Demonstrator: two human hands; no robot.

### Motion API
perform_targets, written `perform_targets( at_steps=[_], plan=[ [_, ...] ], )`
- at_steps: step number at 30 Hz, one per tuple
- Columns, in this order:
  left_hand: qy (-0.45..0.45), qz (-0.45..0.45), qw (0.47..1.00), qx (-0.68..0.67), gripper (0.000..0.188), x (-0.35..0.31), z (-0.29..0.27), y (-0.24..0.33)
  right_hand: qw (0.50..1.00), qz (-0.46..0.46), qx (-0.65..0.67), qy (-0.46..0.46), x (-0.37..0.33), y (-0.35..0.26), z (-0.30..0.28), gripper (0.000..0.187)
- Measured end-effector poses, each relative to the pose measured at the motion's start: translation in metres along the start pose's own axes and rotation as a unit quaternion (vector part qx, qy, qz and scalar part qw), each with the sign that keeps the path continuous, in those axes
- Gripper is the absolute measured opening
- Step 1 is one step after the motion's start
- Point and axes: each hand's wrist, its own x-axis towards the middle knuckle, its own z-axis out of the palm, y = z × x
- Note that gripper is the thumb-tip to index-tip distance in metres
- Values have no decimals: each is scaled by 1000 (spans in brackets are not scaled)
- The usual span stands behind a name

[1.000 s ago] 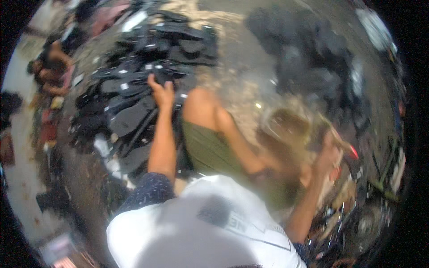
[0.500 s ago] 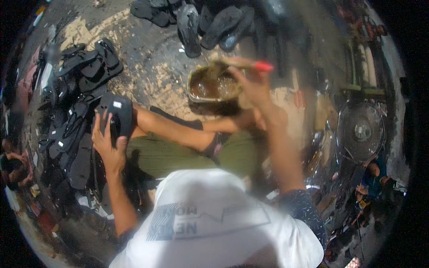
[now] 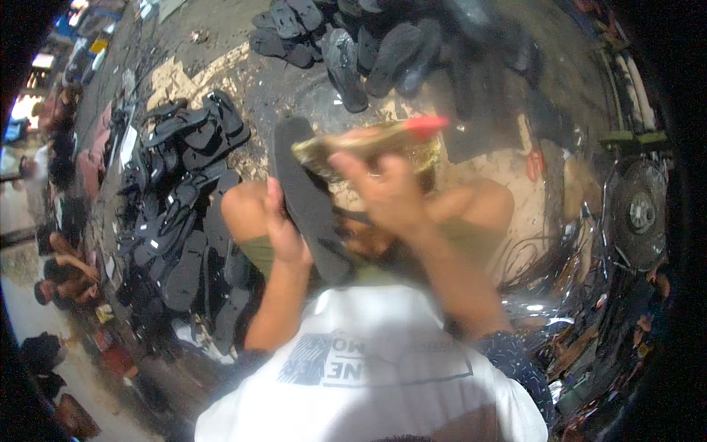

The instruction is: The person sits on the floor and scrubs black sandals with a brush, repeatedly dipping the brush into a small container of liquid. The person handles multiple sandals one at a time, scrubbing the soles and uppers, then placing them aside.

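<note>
Black sole [image 3: 315, 210]: held just right of the left hand [image 3: 286, 234], broad face tilted up, its far end reaching ahead of the fingers.
Left hand: closed on the sole's left edge toward its near end; the fingers beneath are hidden.
Right hand [image 3: 394, 193]: closed on a red-ended brush [image 3: 368, 138], blurred; whether the sole is touched by it cannot be told.
Handling: judged light, firm yet bendable, hardly fragile, slippery if wetted; best gripped by the edges, the broad face left uncovered.
Edges and room: a knee [image 3: 241, 210] is placed close left of the left hand, heaped sandals [image 3: 188, 269] beyond it; a tub [image 3: 436, 155] is partly hidden just past the right hand; floor [image 3: 276, 94] is seen ahead of both.
</note>
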Motion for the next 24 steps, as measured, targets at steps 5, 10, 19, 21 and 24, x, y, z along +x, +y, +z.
perform_targets(
  at_steps=[5, 10, 19, 21, 24],
  plan=[
    [-17, 33, 999, -38, 55, -21, 0, -10, 983, -162, -75, 44, 26, 20, 16, 24],
    [9, 67, 998, 3, 59, -7, 4, -11, 971, -221, -74, -49, -10, 10, 5, 18],
    [-20, -15, 993, -113, 64, -21, -17, -23, 955, -224, -195, 10, 33, 26, -21, 26],
    [2, -34, 994, -100, 69, -30, -23, -26, 988, -44, -148, -19, 35, 57, -37, 33],
    [-83, -129, 981, -121, 81, -36, -65, -21, 914, 55, -396, -68, 38, 111, -85, 36]
  ],
)
